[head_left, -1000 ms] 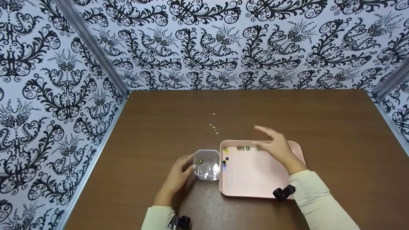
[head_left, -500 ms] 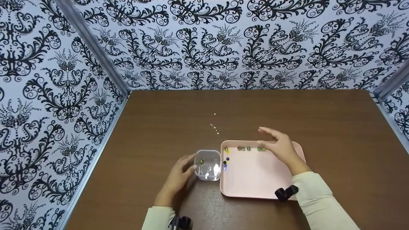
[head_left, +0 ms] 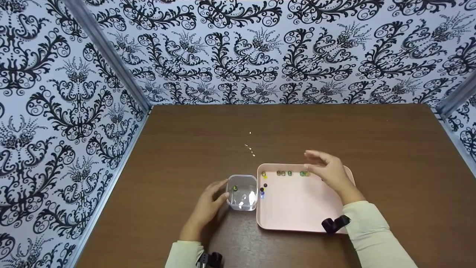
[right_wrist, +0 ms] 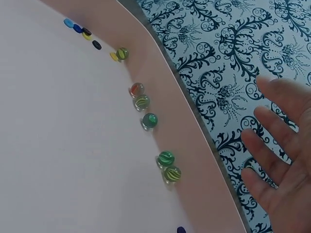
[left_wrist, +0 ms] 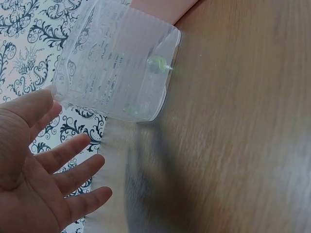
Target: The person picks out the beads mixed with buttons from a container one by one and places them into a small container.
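Note:
My left hand [head_left: 207,204] is at the left side of a small clear plastic container [head_left: 245,183], thumb and forefinger touching its edge and the other fingers extended. Inside the container lies a green-yellow glass marble [head_left: 235,188]. Over the far right part of a pink tray [head_left: 297,212] hovers my right hand [head_left: 330,173], fingers loosely spread and holding nothing. Several glass marbles [right_wrist: 166,158] sit along the tray's far wall in the right wrist view. Small flat blue, black and yellow pieces [right_wrist: 97,44] lie near the tray's left end, and a dark blue piece [right_wrist: 181,229] shows at the bottom edge.
The container stands against the tray's left wall on a brown wooden table [head_left: 178,141]. A few small bright specks [head_left: 250,149] show on the table behind the container. Patterned wallpapered walls [head_left: 245,48] enclose the table at the back and sides.
My right hand has drifted a little to the right and toward me, uncovering marbles by the tray's far wall. The left hand and container stay put.

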